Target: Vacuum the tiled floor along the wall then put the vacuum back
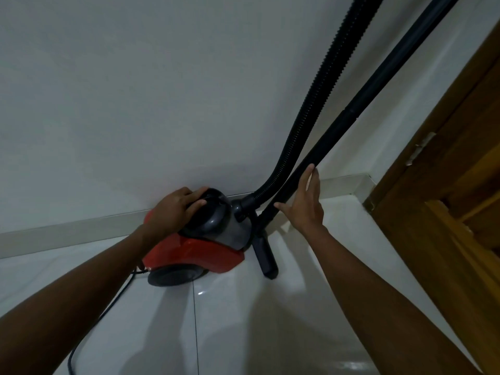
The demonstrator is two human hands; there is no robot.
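Head camera looks down at a small vacuum (208, 239) that sits on the white tiled floor (270, 320), right up against the white wall (135, 104) and its pale baseboard (67, 234). It has a red bottom, a dark grey top and a black wheel (174, 276) on the near side. A black ribbed hose (311, 117) comes out of its front end and goes up past the top of the picture. Beside the hose, a smooth black tube (359, 106) leans up the wall, and its flat black floor head (266, 259) rests on the tiles just beside the vacuum. A thin black cord (108, 309) runs from the back of the vacuum across the floor toward the bottom of the picture. A brown wooden door frame (446, 171) stands on the right. The left hand (176, 209) rests on top of the vacuum with its fingers curled over the dark handle, grasping it. The right hand (304, 207) is released, with its fingers straight and pointing up; its fingertips touch the tube and its thumb sticks out toward the tube lower down. Both arms are bare and reach forward from the bottom corners of the picture
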